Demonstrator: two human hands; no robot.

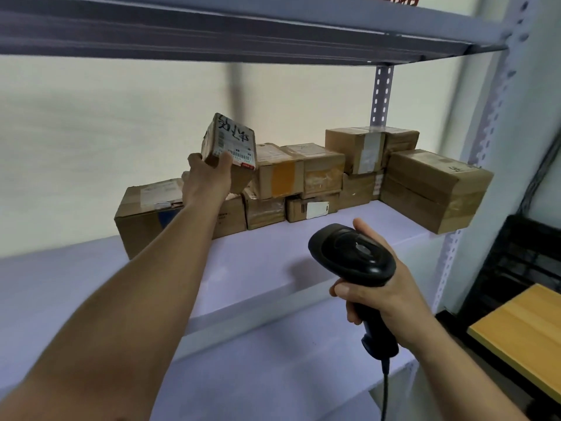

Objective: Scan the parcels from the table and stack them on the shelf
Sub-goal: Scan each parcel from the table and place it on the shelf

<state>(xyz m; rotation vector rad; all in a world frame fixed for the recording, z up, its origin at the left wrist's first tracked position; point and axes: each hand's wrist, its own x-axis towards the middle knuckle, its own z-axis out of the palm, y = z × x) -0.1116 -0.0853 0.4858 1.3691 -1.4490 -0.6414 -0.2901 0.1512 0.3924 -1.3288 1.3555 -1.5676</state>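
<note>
The left hand (206,177) grasps a small oblong cardboard parcel (230,147) by its lower end, holding it in the air above the shelf (258,268), over the left end of the stacked boxes (334,174). The parcel's long axis stands steeply, its upper end leaning left. Its white label, with a barcode and black handwriting, faces the person. In front of the shelf, the right hand (385,293) is clenched round the handle of a glossy black plastic scanner (352,253), whose rounded head points towards the shelf. The boxes are matte brown, taped and creased.
</note>
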